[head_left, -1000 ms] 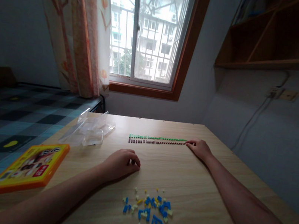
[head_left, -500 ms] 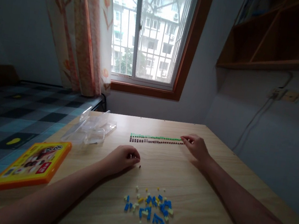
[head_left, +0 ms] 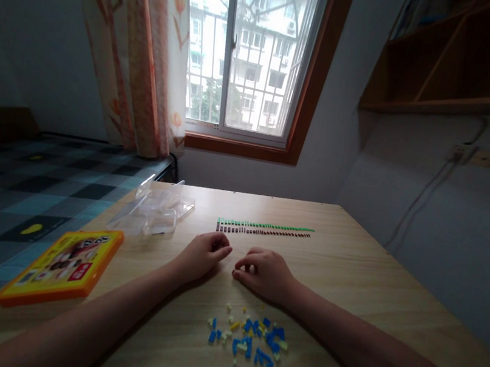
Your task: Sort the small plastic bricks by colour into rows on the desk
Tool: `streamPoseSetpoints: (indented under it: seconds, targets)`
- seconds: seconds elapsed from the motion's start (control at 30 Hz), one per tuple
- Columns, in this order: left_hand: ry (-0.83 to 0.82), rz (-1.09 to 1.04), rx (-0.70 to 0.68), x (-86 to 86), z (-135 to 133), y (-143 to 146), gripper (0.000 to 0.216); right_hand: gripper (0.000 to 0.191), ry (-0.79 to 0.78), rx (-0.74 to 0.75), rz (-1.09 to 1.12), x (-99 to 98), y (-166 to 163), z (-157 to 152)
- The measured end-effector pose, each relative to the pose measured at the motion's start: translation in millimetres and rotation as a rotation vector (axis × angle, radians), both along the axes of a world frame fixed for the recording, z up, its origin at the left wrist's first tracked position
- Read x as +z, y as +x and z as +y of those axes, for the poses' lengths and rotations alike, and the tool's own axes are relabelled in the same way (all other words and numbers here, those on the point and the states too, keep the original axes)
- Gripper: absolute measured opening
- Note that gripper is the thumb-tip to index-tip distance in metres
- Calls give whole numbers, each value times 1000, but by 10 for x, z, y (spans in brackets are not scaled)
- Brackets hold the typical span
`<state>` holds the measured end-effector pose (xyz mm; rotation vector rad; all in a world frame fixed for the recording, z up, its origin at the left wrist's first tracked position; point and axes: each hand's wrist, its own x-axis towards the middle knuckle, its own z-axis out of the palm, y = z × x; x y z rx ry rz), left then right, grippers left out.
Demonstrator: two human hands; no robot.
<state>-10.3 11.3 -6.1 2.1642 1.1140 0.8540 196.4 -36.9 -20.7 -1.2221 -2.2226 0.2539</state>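
My right hand (head_left: pixel 264 274) is low over the middle of the table, thumb and forefinger pinched on a tiny dark brown brick (head_left: pixel 233 272). Just to its left rests my left hand (head_left: pixel 203 256), fingers curled and closed; whatever may be in them is hidden. Beyond both hands run two long rows of tiny bricks: a green row (head_left: pixel 266 225) at the back and a brown row (head_left: pixel 265 232) in front of it. Closer to me lies a loose pile of blue bricks (head_left: pixel 270 337), mixed with pale yellow and darker yellow pieces.
An orange-yellow box (head_left: pixel 62 266) with a printed lid lies at the table's left edge. Behind it are clear plastic trays (head_left: pixel 153 210). A bed with a checked cover (head_left: pixel 56 180) adjoins on the left. A wooden shelf (head_left: pixel 450 104) hangs on the right wall.
My right hand has left the right end of the rows and come back toward me and left, onto the small brown brick. My left hand has barely moved.
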Motion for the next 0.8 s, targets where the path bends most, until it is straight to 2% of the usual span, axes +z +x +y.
streamPoseSetpoints:
  seconds: [0.37,0.5,0.63,0.73,0.8]
  targets:
    - [1,12,7,14,13,-1,25,12,63,28,-53,-44,-133,36]
    - [-15,14,-4,5,13,-29,25,14,131,54,-36,-42,-43,80]
    - [-34,34,-12,9,1,-47,26,18,267,-13,-25,106,470,335]
    - [-39,32,-13,17,-7,-48,26,20,327,-210,-20,218,1126,608]
    - [-35,40,-12,22,-9,-45,26,24,314,-314,-20,214,1580,741]
